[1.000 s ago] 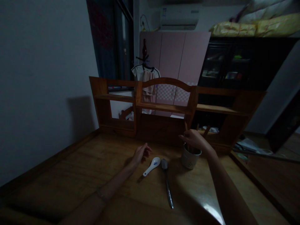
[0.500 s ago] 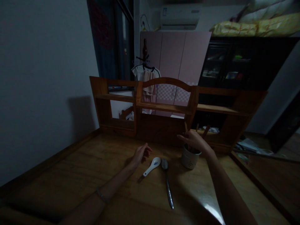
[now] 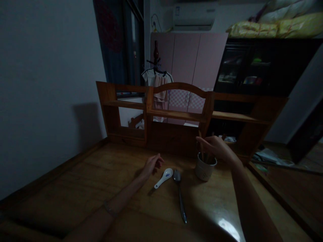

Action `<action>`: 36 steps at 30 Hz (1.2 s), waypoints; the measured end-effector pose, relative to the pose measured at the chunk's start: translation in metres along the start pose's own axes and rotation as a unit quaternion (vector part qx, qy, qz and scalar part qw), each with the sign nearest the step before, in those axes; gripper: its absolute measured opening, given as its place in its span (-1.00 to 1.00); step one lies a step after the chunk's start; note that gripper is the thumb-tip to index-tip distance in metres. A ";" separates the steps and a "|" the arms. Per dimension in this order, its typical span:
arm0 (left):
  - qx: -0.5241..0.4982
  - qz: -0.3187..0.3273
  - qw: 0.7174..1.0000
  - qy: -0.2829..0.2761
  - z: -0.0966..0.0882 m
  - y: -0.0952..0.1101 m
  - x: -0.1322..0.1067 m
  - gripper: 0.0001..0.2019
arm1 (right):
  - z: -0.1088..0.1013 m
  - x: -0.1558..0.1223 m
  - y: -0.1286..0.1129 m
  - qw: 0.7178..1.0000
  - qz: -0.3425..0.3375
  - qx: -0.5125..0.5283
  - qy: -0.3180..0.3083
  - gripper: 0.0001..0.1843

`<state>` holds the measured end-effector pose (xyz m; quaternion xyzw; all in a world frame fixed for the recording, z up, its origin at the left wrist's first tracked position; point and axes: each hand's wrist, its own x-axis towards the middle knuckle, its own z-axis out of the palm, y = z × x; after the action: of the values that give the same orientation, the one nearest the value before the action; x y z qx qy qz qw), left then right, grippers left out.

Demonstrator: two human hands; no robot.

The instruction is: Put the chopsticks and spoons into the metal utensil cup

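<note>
My left hand (image 3: 152,164) hovers over the wooden table, its fingers loosely bent and apart with nothing in them. Close by lies a white ceramic soup spoon (image 3: 164,178) with a blue mark in its bowl. To its right is a long metal spoon (image 3: 179,193), bowl pointing away from me. My right hand (image 3: 213,145) is above a light-coloured utensil holder (image 3: 205,170). Its thumb and fingers close around the upper part of a wooden stick-like utensil (image 3: 202,153) standing in the holder. Other wooden handles stand beside it, partly hidden by the hand.
A wooden shelf unit (image 3: 176,116) runs along the table's (image 3: 106,178) back edge, right behind the holder. A wall (image 3: 50,101) borders the left side. On the right, the table ends at a raised edge (image 3: 275,198). Light is dim.
My right hand has shifted slightly right and up over the holder, and the wooden utensil by its fingers shows more clearly. My left hand and both spoons stay put.
</note>
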<state>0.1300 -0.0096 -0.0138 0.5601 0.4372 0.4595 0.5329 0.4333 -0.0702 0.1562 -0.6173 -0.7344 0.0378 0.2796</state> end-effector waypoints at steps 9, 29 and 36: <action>0.277 0.206 0.935 -0.084 0.019 0.000 -0.019 -0.60 | -0.031 -0.009 -0.005 0.995 0.003 -0.032 0.094 -0.31; 0.343 0.281 0.886 -0.135 0.018 0.003 -0.027 -0.68 | -0.038 -0.014 -0.010 0.981 -0.016 -0.058 0.184 -0.35; 0.279 0.278 0.910 -0.130 0.020 0.006 -0.028 -0.59 | -0.039 -0.015 -0.011 0.981 -0.012 -0.065 0.180 -0.37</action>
<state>0.1442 -0.0413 -0.0093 0.8395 0.3012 0.3716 0.2579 0.4421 -0.0981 0.1878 -0.6219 -0.6802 -0.1251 0.3672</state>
